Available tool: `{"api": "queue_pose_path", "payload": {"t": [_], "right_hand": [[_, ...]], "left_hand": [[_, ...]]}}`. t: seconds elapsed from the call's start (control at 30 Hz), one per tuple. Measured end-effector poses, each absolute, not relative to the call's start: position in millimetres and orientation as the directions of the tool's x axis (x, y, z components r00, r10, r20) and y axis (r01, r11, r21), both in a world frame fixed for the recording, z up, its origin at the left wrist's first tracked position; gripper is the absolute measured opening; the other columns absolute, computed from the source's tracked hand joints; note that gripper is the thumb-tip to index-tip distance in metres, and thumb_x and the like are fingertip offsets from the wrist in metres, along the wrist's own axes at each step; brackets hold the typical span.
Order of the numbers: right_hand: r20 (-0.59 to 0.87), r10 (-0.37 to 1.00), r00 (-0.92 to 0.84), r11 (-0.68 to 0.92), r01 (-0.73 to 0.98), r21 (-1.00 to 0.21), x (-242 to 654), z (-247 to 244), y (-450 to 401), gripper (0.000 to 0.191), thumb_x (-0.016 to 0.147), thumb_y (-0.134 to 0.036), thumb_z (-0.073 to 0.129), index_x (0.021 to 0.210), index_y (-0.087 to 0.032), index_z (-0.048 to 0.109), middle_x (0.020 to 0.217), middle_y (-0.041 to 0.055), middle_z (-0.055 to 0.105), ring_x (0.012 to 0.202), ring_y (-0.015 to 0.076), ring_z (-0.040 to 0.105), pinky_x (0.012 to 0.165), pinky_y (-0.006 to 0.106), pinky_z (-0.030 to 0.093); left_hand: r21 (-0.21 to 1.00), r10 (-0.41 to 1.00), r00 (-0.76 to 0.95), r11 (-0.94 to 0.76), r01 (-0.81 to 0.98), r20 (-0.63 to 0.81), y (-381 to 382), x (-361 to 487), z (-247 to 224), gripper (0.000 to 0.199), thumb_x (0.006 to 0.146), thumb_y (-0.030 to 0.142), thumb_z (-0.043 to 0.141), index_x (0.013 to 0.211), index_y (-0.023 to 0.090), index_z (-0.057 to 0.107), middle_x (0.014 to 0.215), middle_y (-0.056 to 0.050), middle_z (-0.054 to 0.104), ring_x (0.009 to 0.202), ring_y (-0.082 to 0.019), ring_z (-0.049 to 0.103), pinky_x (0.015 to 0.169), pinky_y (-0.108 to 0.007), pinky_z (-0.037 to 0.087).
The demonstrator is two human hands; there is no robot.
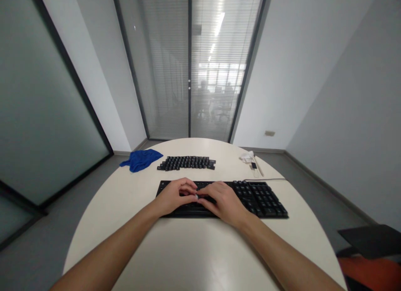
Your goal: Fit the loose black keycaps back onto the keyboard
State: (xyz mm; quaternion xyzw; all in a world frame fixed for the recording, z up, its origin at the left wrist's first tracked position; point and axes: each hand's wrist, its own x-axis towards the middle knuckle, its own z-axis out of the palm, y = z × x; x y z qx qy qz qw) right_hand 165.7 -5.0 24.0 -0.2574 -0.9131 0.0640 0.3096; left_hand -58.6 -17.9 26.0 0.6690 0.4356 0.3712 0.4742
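A black keyboard (260, 199) lies across the table in front of me; its right-hand keys show, while my hands cover much of its left part. My left hand (175, 195) is over that part, fingers curled and thumb brought towards the fingertips. Facing it, my right hand (224, 201) has its thumb and fingers pinched together. A small whitish thing (197, 196) shows where the fingertips of both hands meet; its kind is too small to make out. Behind the keyboard, loose black keycaps (188, 162) are laid out in rows.
A crumpled blue cloth (141, 159) lies at the table's back left. Towards the back right are a white crumpled piece (247, 156), a small black object (253, 166) and a pale stick (259, 166). A cable (266, 179) runs off the right edge of the round table (175, 257).
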Motion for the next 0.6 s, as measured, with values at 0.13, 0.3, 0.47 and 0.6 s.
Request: {"api": "queue_pose_path", "payload": {"t": [0.13, 0.3, 0.47, 0.6], "right_hand": [[0.533, 0.51, -0.675, 0.859, 0.431, -0.277, 165.1, 22.7, -4.3, 0.019, 0.096, -0.035, 0.062, 0.11, -0.021, 0.064, 0.099, 0.0052, 0.075, 0.09, 0.0192, 0.069, 0.086, 0.035, 0.046], [0.51, 0.529, -0.678, 0.847, 0.455, -0.274, 165.1, 22.5, -3.6, 0.018, 0.097, -0.033, 0.059, 0.111, -0.021, 0.064, 0.098, 0.006, 0.075, 0.09, 0.0197, 0.068, 0.086, 0.035, 0.047], [0.505, 0.523, -0.687, 0.851, 0.453, -0.265, 166.0, 22.0, -3.7, 0.017, 0.096, -0.024, 0.056, 0.111, -0.02, 0.064, 0.099, 0.0065, 0.074, 0.091, 0.0199, 0.067, 0.086, 0.035, 0.048], [0.461, 0.525, -0.715, 0.851, 0.455, -0.263, 166.2, 22.0, -3.7, 0.017, 0.095, -0.021, 0.055, 0.109, -0.02, 0.065, 0.097, 0.006, 0.074, 0.089, 0.0203, 0.067, 0.085, 0.035, 0.048]], "left_hand": [[0.939, 0.923, 0.371, -0.213, 0.272, 0.102, -18.2, -59.6, 28.3, 0.027, 0.074, 0.029, 0.076, 0.095, 0.017, 0.066, 0.089, -0.005, 0.076, 0.084, -0.02, 0.071, 0.08, -0.032, 0.053], [0.892, 0.913, 0.394, -0.265, 0.366, 0.109, -16.1, -67.6, 31.9, 0.024, 0.081, 0.032, 0.07, 0.101, 0.019, 0.073, 0.091, -0.003, 0.077, 0.086, -0.02, 0.071, 0.08, -0.031, 0.053], [0.779, 0.897, 0.42, -0.36, 0.513, 0.139, -13.3, -77.2, 33.3, 0.024, 0.088, 0.032, 0.065, 0.106, 0.023, 0.077, 0.099, -0.002, 0.078, 0.089, -0.021, 0.07, 0.082, -0.03, 0.052], [0.712, 0.843, 0.511, -0.462, 0.528, 0.169, -14.4, -78.1, 31.9, 0.02, 0.088, 0.031, 0.066, 0.104, 0.026, 0.077, 0.101, -0.001, 0.077, 0.094, -0.021, 0.068, 0.089, -0.03, 0.05]]}}
